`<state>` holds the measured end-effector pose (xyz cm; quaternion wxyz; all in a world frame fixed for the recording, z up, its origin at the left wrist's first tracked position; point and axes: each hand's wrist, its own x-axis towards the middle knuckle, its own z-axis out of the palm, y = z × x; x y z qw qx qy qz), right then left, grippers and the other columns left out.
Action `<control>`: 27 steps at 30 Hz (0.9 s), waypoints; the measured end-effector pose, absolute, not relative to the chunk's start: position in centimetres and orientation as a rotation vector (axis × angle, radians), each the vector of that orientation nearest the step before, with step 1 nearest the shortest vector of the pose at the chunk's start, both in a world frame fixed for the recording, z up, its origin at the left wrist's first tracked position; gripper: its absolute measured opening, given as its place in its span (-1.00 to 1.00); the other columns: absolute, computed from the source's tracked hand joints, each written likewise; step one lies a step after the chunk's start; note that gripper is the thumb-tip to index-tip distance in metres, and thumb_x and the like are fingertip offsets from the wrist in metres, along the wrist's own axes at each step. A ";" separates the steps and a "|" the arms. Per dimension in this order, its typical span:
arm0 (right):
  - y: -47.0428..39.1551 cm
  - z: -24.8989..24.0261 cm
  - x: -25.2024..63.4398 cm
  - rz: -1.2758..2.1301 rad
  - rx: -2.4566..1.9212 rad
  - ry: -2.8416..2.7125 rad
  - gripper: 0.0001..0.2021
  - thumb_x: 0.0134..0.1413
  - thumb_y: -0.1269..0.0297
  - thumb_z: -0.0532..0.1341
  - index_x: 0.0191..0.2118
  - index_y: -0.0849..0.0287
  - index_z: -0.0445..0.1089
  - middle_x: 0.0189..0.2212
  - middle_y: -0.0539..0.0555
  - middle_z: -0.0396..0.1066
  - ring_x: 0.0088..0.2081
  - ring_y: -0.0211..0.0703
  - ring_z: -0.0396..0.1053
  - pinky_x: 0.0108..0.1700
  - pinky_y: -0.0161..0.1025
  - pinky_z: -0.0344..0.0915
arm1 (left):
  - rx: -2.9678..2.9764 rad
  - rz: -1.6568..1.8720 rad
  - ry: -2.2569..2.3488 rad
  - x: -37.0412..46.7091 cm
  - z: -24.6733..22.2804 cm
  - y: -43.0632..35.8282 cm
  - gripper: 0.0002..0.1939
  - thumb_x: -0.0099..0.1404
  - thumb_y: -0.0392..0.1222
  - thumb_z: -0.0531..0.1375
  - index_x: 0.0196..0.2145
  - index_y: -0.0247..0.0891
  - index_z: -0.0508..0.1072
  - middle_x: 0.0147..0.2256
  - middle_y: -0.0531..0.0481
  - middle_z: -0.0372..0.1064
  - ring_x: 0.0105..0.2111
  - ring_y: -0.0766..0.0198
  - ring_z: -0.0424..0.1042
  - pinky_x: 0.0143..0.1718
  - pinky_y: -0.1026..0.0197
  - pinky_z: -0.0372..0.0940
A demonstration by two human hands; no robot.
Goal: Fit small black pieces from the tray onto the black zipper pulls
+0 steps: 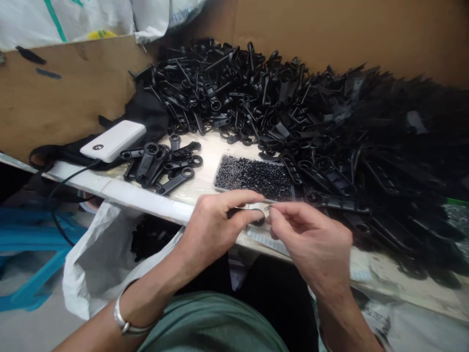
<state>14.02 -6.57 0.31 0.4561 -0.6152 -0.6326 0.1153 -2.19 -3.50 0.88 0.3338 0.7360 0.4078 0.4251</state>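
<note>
Cardboard (348,39) stands behind the tabletop (208,168), above whose front edge the left hand (212,225) pinches a black plastic part (259,220), probably light, stiff and best held by its sides, while the right hand (315,244) grips a tiny piece (268,207), likely easy to drop.

Single head-worn view. Vantage above and behind the hands, facing forward and well down, past the wearer's green top (216,322), which sits at frame bottom between the forearms. Left hand (210,222) and right hand (315,242) close to the lens, large, just below mid-frame. Coverage wide: beyond the hands, a tray (219,169), then a heap of black parts (234,93), then cardboard (330,34) as backdrop. Well left of the left hand, a blue stool (36,237), below table level. Table (146,198) edge aslant, higher on the left-hand side.
</note>
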 end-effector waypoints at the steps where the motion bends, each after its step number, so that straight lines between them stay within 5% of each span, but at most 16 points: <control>1: -6.6 0.2 14.3 0.296 -1.522 -1.580 -0.95 0.00 0.41 0.27 -0.43 0.19 0.49 -0.63 -0.10 0.45 -0.63 -0.39 0.38 -0.49 -0.46 0.32 | 2.072 1.079 1.073 -2.7 0.7 -3.5 -0.79 0.19 -0.35 0.29 -0.18 -0.24 0.52 -0.19 0.04 0.55 -0.19 0.29 0.51 -0.15 0.32 0.36; 6: -6.8 -0.5 15.7 0.329 -1.512 -1.794 -0.93 -0.01 0.45 0.27 -0.45 0.20 0.48 -0.57 -0.07 0.47 -0.57 -0.39 0.38 -0.48 -0.48 0.27 | 2.505 0.710 1.140 -4.4 -0.8 -3.7 -0.78 0.24 -0.38 0.22 -0.14 -0.25 0.46 -0.13 -0.06 0.51 -0.15 0.11 0.49 -0.10 0.05 0.28; 27: -7.1 -1.3 14.5 -0.094 -1.556 -2.321 -0.81 0.12 0.45 0.10 -0.49 0.18 0.32 -0.60 -0.04 0.34 -0.54 -0.27 0.32 -0.42 -0.28 0.09 | 2.393 0.918 1.053 -4.0 -3.2 -4.7 -0.85 0.26 -0.45 0.13 -0.27 -0.28 0.43 -0.22 -0.08 0.49 -0.22 0.19 0.45 -0.13 0.13 0.36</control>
